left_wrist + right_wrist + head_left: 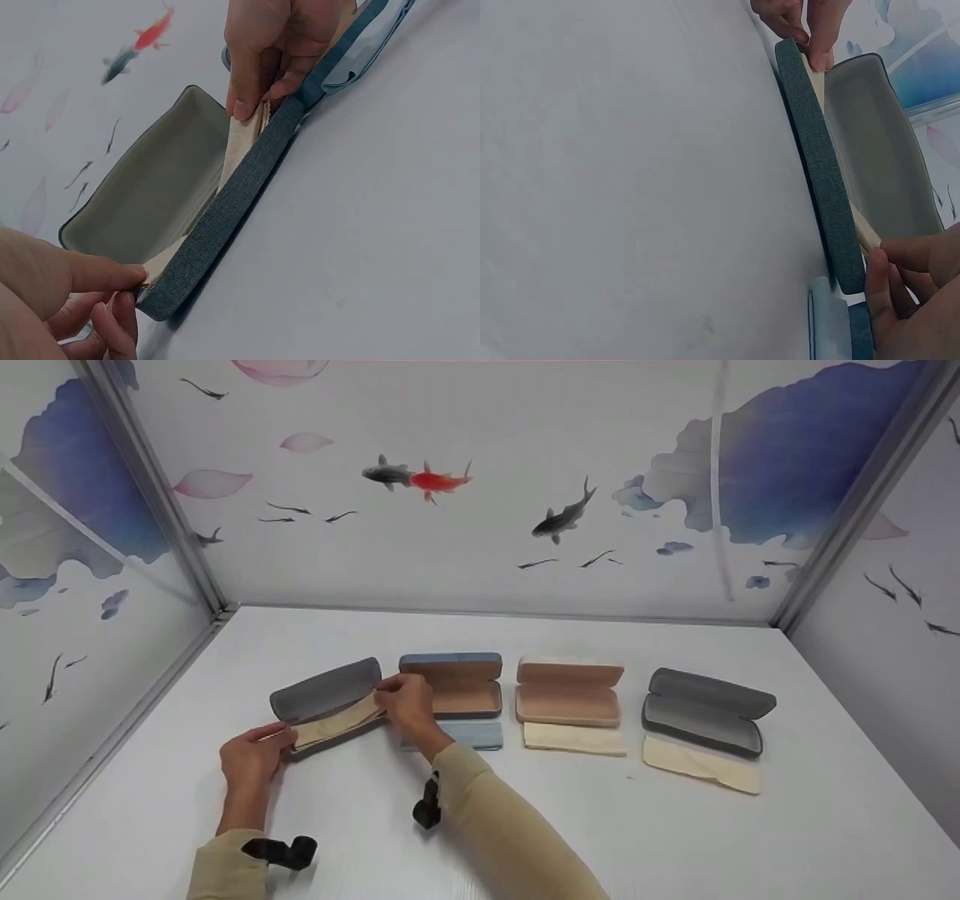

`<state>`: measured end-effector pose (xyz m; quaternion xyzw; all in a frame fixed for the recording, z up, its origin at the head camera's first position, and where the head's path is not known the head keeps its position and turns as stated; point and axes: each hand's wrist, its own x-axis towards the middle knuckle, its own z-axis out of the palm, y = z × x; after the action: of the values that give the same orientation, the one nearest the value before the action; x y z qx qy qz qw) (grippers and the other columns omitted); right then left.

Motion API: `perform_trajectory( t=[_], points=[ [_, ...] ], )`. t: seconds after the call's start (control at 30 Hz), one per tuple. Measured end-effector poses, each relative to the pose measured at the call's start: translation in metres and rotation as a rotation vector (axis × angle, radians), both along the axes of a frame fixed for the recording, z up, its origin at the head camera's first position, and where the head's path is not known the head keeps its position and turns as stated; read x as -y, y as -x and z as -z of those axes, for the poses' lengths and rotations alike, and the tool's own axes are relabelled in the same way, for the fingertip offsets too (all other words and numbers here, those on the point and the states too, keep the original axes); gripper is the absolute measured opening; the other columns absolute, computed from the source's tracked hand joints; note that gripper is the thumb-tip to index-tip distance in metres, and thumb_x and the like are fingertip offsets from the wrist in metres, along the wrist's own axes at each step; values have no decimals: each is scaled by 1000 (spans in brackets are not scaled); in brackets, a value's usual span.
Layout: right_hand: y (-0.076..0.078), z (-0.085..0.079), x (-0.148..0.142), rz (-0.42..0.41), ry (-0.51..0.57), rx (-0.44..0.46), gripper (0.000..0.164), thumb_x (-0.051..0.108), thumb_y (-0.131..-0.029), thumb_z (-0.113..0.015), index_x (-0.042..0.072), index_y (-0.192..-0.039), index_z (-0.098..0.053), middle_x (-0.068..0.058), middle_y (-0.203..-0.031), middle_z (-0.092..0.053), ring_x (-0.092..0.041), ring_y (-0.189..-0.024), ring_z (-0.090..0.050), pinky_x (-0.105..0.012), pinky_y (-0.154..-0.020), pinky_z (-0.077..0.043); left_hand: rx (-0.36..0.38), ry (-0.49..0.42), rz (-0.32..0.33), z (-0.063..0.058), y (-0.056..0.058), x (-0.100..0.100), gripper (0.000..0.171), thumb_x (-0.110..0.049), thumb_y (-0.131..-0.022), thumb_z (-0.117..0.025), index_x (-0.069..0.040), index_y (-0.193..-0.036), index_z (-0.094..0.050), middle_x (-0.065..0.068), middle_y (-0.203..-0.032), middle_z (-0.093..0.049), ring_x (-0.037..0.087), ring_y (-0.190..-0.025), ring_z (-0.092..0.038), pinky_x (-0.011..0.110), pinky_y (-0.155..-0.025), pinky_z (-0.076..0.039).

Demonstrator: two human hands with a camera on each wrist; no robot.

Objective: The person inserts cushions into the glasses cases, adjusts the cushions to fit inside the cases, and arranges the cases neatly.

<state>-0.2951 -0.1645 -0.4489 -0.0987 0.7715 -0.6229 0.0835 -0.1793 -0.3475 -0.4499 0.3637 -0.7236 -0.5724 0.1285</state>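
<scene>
At the left of the row lies an open grey glasses case point(326, 690), lid tipped back. A folded cream cleaning cloth point(336, 724) stretches along its lower half, partly inside. My left hand point(251, 757) pinches the cloth's left end at the case's near corner. At the opposite end, my right hand point(409, 709) pinches the cloth between thumb and fingers. In the left wrist view, the case's fabric front wall point(225, 210) hides part of the cloth point(238, 146), which sags between the hands. The right wrist view shows the right hand point(922, 289) close by the case's end.
To the right stand three more open cases: a blue one point(465, 699), a pink one point(568, 705) and a grey one point(701, 724). In front of them lie a blue folded cloth point(480, 735) and cream cloths point(574, 739) point(701, 765). Printed panels point(480, 562) enclose the white table point(600, 840).
</scene>
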Motion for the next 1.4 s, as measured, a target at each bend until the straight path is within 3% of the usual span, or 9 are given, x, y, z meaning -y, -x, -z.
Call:
perform_trajectory(
  t=[0.23,0.37,0.5,0.67,0.8,0.93,1.13,1.23,1.4],
  points=[
    [0,-6,-2,37,-56,-105,13,13,-97,-66,5,-99,-76,-4,-86,-71,-9,-72,-61,-20,-62,-51,-24,14,-44,-6,2,7,38,-11,-93,-61,7,-125,-63,-10,-63,-65,3,-57,-55,17,-51,-45],
    [1,-13,-3,91,-118,-183,22,22,-99,-62,7,-95,-77,2,-77,-69,-6,-65,-56,-20,-57,-44,-26,-14,-73,-11,4,7,47,-25,-102,-50,9,-134,-55,8,-95,-73,0,-65,-58,14,-56,-52],
    [4,-19,-3,104,-170,-206,38,30,-101,-57,10,-71,-68,6,-58,-54,-6,-52,-46,-22,-47,-33,39,-25,14,-14,4,6,67,-45,-107,-30,9,-142,-46,25,-129,-58,6,-77,-60,20,-64,-58],
    [6,-28,-5,58,-214,-123,49,43,-101,-53,20,-59,-51,7,-50,-42,-8,-46,-38,-25,-44,-28,111,-36,160,-20,5,7,88,-60,-102,-14,12,-147,-36,28,-133,-50,18,-93,-61,28,-71,-62],
    [6,-33,-4,-5,-193,-23,47,50,-100,-52,10,-81,-67,3,-69,-57,-11,-62,-50,-29,-59,-46,145,-25,225,-25,5,8,100,-71,-97,-15,13,-152,-24,29,-132,-46,24,-100,-59,31,-72,-62],
    [8,-35,0,-23,-161,64,60,55,-98,-54,3,-127,-65,-7,-118,-69,-19,-106,-65,-40,-96,-54,161,-9,271,-26,8,8,108,-77,-93,-18,14,-153,-16,31,-134,-45,29,-105,-61,32,-71,-62],
    [12,-33,3,-37,-164,87,66,55,-98,-55,0,-136,-59,-14,-137,-62,-29,-128,-59,-44,-107,-49,165,34,256,-25,12,9,105,-73,-95,-28,18,-148,-25,28,-116,-59,21,-86,-69,32,-66,-62],
    [13,-32,5,-39,-194,64,64,55,-97,-56,1,-130,-64,-10,-127,-68,-21,-113,-65,-38,-98,-54,172,63,244,-24,12,12,103,-71,-96,-32,19,-145,-32,27,-110,-64,14,-75,-68,30,-65,-62],
    [14,-30,8,-55,-247,36,53,57,-96,-58,10,-70,-62,3,-61,-52,-11,-55,-42,-27,-56,-38,189,136,248,-26,11,15,99,-71,-97,-30,18,-140,-42,35,-122,-62,12,-74,-69,23,-64,-58]
  ],
)
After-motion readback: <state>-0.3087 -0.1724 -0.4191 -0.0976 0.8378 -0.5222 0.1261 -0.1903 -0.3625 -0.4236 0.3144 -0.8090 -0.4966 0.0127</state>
